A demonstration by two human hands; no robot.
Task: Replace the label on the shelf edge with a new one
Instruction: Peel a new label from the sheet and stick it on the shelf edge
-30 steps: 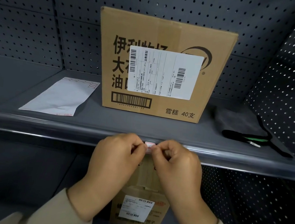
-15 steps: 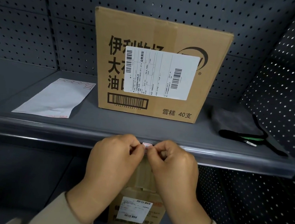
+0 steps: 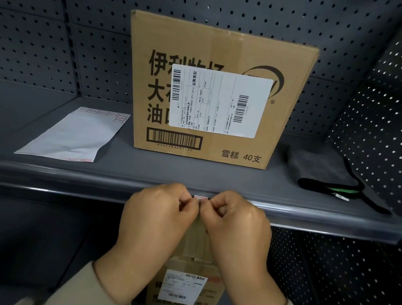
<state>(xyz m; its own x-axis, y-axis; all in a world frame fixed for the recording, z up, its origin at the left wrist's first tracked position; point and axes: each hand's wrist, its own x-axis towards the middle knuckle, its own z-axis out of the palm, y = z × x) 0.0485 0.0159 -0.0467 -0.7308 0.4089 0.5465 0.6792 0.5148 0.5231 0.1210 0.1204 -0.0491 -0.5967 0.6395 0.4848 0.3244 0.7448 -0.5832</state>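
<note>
A small white label with a red border sits at the clear plastic strip of the shelf edge, in the middle. My left hand pinches its left side and my right hand pinches its right side, fingertips almost touching. Most of the label is hidden behind my fingers. I cannot tell whether it is inside the strip or in front of it.
A large cardboard box with a white shipping label stands on the shelf behind my hands. A white envelope lies left of it, a folded dark cloth right of it. A smaller box sits on the lower shelf.
Both hands stay pinched on the label at the shelf edge; my view has drifted slightly, nothing else has moved.
</note>
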